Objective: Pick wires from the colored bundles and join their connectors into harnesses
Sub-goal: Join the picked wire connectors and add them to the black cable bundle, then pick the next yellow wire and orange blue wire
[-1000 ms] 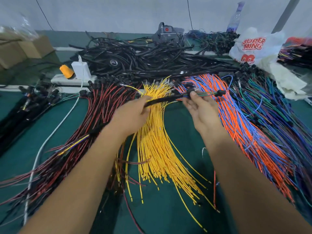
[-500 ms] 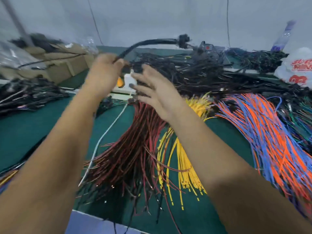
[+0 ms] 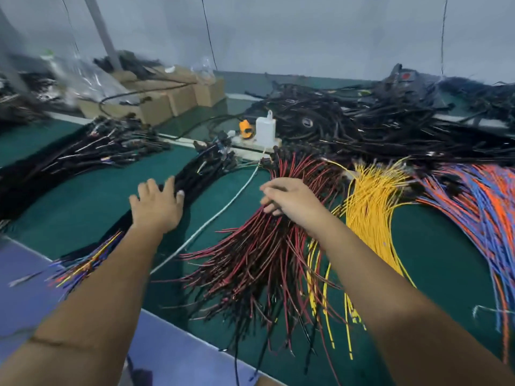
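My left hand [image 3: 157, 203] lies flat with fingers spread on a long pile of black-sleeved harnesses [image 3: 195, 176] at the left; nothing is held in it. Those harnesses end in multicoloured wire tails [image 3: 83, 263] near the table edge. My right hand [image 3: 291, 199] rests on the top of the red-and-black wire bundle [image 3: 259, 260], fingers curled down into the wires; whether it grips one is hidden. To the right lie the yellow wire bundle [image 3: 370, 201] and the orange-and-blue bundle [image 3: 479, 207].
A white power strip with a white charger [image 3: 265, 130] and an orange plug [image 3: 245, 129] sits behind the bundles, its white cable [image 3: 223, 210] running between my hands. Tangled black cables [image 3: 390, 126] fill the back right. Cardboard boxes [image 3: 178, 100] stand back left. The green mat's near edge [image 3: 156, 310] is close.
The black harness that both hands held a second ago was swung left and set down; my left hand now lies open on the black pile, and my right hand moved onto the red bundle.
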`<state>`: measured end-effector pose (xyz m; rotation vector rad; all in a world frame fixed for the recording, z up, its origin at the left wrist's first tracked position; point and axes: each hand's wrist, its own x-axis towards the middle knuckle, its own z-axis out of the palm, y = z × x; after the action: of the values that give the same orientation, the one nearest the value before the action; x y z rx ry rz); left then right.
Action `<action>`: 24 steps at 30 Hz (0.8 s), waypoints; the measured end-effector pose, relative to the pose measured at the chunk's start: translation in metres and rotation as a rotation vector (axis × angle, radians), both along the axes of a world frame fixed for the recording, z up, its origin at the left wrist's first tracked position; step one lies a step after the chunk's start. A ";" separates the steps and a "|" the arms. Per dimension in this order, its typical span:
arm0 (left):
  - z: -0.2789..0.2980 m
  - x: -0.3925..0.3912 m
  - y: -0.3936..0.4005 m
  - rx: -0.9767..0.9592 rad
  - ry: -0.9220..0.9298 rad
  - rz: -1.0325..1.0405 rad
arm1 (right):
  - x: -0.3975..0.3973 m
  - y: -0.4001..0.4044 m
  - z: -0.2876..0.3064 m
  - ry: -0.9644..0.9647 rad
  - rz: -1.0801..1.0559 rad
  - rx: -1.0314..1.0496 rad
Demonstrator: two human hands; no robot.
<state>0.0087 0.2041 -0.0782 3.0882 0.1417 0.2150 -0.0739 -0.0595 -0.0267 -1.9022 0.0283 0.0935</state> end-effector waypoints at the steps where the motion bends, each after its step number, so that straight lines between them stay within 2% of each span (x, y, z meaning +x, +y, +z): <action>1: -0.003 0.003 0.001 0.001 -0.015 -0.012 | -0.001 -0.007 -0.002 -0.016 -0.026 -0.008; 5: 0.004 0.017 0.003 -0.029 0.037 0.007 | -0.009 -0.030 -0.003 -0.112 -0.110 -0.091; 9: 0.012 0.017 -0.012 -0.060 0.117 0.103 | -0.023 -0.060 -0.007 -0.163 -0.201 -0.077; 12: 0.022 0.008 -0.051 -0.089 -0.075 0.066 | -0.032 -0.084 -0.011 -0.175 -0.331 -0.041; 14: 0.027 -0.001 -0.087 -0.164 -0.256 -0.116 | -0.037 -0.096 -0.014 -0.159 -0.390 -0.050; 15: 0.031 -0.004 -0.106 -0.224 -0.281 -0.215 | -0.040 -0.100 -0.016 -0.143 -0.397 -0.058; 16: 0.036 -0.006 -0.127 -0.303 -0.250 -0.301 | -0.042 -0.103 -0.018 -0.121 -0.390 -0.063; 19: 0.037 -0.013 -0.181 -0.511 0.014 -0.420 | -0.049 -0.109 -0.025 -0.057 -0.324 -0.065; 21: 0.028 -0.017 -0.205 -0.465 0.112 -0.389 | -0.054 -0.111 -0.029 -0.045 -0.303 -0.070; 24: 0.012 -0.023 -0.217 -0.376 0.023 -0.322 | -0.061 -0.115 -0.034 -0.087 -0.313 -0.035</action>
<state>-0.0146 -0.0132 -0.0666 2.6876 -0.2811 0.1213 -0.1348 -0.1740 -0.0610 -1.9125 0.2690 -0.2034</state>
